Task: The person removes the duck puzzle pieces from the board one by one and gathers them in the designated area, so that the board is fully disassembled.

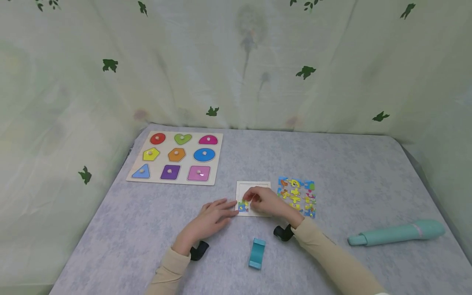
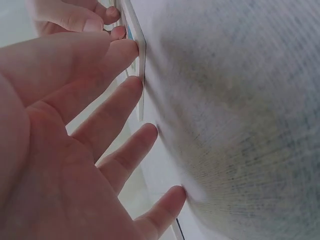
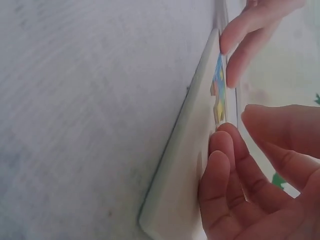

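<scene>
A small white puzzle frame (image 1: 253, 183) lies flat at the middle of the table. In its near left corner sit joined jigsaw pieces (image 1: 241, 207), blue, green and yellow. My left hand (image 1: 214, 215) spreads its fingers on the table, with fingertips (image 2: 134, 82) touching the frame's left edge. Over the frame is my right hand (image 1: 263, 200), its fingers bent and fingertips right by the pieces. In the right wrist view the right hand (image 3: 255, 185) has a gap between its thumb and fingers, and no piece shows there. Several loose jigsaw pieces (image 1: 295, 196) lie to the frame's right.
A shape board (image 1: 217, 157) with knobbed coloured shapes lies at the back left. Nearer the front is a small teal bracket-shaped object (image 1: 257, 254). On the right rests a folded teal umbrella (image 1: 398, 232). A pale curtain (image 1: 258, 61) hangs behind the table (image 1: 332, 159).
</scene>
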Demonstrator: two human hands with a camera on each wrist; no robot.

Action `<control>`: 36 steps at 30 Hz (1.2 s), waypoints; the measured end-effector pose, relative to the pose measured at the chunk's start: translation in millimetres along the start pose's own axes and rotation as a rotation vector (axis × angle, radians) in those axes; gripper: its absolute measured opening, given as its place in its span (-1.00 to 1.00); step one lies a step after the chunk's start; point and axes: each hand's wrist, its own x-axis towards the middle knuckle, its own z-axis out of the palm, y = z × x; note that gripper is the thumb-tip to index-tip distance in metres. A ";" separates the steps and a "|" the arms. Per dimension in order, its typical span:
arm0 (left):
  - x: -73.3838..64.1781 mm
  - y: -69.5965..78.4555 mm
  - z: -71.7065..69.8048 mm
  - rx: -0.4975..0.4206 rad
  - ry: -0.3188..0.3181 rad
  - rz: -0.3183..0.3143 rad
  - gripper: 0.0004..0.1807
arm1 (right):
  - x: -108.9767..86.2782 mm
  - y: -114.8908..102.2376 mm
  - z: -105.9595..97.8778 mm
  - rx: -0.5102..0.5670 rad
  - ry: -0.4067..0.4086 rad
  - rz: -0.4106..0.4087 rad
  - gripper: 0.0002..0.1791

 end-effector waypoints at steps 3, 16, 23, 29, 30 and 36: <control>0.9 -0.6 0.9 0.000 0.004 -0.004 -0.65 | 2.3 -1.3 2.5 0.011 -0.004 0.015 -0.74; 2.6 -1.0 1.2 -0.024 0.021 -0.016 -0.66 | 8.9 -0.8 8.5 -0.012 0.025 -0.015 -0.73; 3.3 -0.6 1.4 -0.031 0.015 -0.023 -0.66 | 3.5 2.4 3.3 0.010 0.057 0.007 -0.75; 3.4 -0.6 1.6 -0.035 0.009 -0.033 -0.65 | -14.5 7.2 -19.9 0.115 0.084 0.093 -0.78; 3.4 -0.5 1.7 -0.036 0.010 -0.034 -0.65 | -17.9 9.0 -23.5 0.125 0.092 0.105 -0.79; 3.1 -0.2 1.9 -0.034 0.017 -0.030 -0.65 | -38.1 22.7 -42.0 0.092 0.157 0.130 -0.87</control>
